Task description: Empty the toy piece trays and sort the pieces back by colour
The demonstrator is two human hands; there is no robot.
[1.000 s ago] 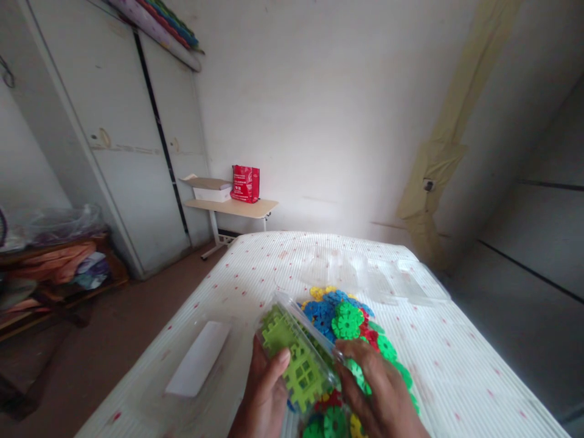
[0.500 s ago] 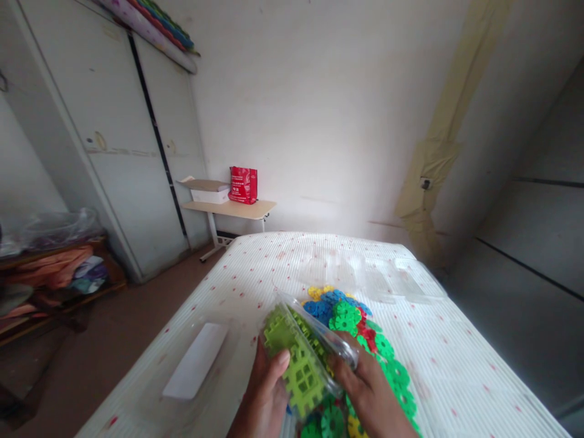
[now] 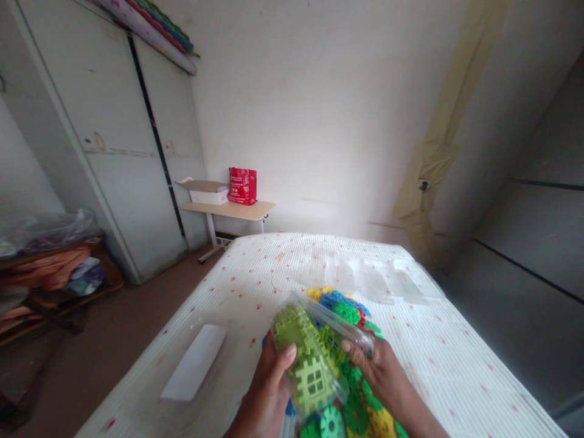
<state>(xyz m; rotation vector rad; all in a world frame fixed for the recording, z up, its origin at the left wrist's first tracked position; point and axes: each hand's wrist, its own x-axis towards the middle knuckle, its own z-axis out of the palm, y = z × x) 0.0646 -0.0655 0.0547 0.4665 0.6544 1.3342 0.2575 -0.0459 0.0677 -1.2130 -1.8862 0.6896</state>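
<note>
Lime-green interlocking building blocks [image 3: 312,378], some with window cut-outs, are inside a clear plastic bag [image 3: 329,316]. My left hand [image 3: 274,371] is closed around the left side of the bagged blocks, thumb on top. The bag's gathered right edge is pinched in my right hand [image 3: 376,365], and the plastic is drawn tight between both hands. Beneath and behind the bag lies a heap of flower-shaped plastic discs [image 3: 347,312] in green, blue, yellow and red. Part of that heap is hidden by my hands and the blocks.
On the dotted cloth-covered table [image 3: 237,292], a white card [image 3: 195,362] lies on clear plastic at the left. Clear plastic trays [image 3: 378,280] stand at the back right. Beyond, a small desk [image 3: 228,208] holds a white box [image 3: 208,196] and a red bag [image 3: 243,186].
My right hand has moved right and slightly away from the left, pulling the bag's side outward. The bagged green blocks have shifted a little to the right.
</note>
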